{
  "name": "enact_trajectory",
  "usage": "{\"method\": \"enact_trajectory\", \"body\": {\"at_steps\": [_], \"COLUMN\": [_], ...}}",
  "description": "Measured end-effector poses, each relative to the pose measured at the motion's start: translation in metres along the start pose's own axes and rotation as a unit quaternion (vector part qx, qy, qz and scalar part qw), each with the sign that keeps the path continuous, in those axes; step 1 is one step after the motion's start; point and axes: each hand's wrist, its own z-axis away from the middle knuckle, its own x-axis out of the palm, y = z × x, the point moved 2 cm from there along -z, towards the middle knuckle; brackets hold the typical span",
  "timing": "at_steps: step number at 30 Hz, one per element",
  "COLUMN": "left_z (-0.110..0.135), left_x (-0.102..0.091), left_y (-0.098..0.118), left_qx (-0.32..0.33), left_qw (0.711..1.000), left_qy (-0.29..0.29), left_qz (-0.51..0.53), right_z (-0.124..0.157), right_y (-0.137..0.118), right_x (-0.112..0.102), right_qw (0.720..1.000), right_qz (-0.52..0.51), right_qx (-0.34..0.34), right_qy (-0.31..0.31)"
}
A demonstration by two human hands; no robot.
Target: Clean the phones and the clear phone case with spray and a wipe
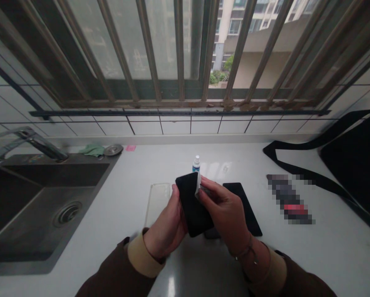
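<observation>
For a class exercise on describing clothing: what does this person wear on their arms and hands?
The left sleeve and right sleeve are dark brown, each ending in a beige cuff. The left hand and right hand are bare, without gloves. A thin bracelet circles the right wrist.

Black phone (191,202) partly hand-hidden, blurred item (288,199)

The white countertop (200,268) leaves a passage nearest the body, in front of both hands. Ahead, a clear phone case (156,202) and a small bottle (196,163) hem in the left hand (166,225), while a black phone (248,210) lies just beyond the right hand (223,210). Leftward, a steel sink (24,268) drops away; rightward, a pixelated object (288,198), perhaps a package, and a black bag strap (308,177) obstruct.
</observation>
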Motion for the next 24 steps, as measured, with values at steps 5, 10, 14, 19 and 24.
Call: {"method": "enact_trajectory", "body": {"at_steps": [5,10,14,19,24], "left_z": [0.001,0.011,0.02,0.028,0.025], "left_x": [-0.005,-0.007,-0.006,-0.007,-0.01], "left_y": [-0.003,0.015,0.031,0.025,0.023], "left_qx": [-0.024,-0.096,-0.154,-0.282,-0.304], "left_qw": [0.997,0.976,0.961,0.916,0.915], "left_qy": [0.036,0.054,0.015,0.033,0.004], "left_qz": [-0.067,-0.187,-0.229,-0.284,-0.264], "right_z": [-0.004,-0.009,-0.014,-0.013,-0.013], "right_y": [0.001,0.005,0.005,0.001,-0.002], "right_x": [0.0,-0.007,-0.012,-0.007,-0.003], "right_qw": [0.999,1.0,0.998,0.982,0.972], "right_qz": [-0.021,0.0,0.014,0.003,0.043], "right_qx": [0.037,0.012,-0.017,0.006,0.025], "right_qy": [-0.006,-0.012,-0.058,-0.188,-0.23]}}
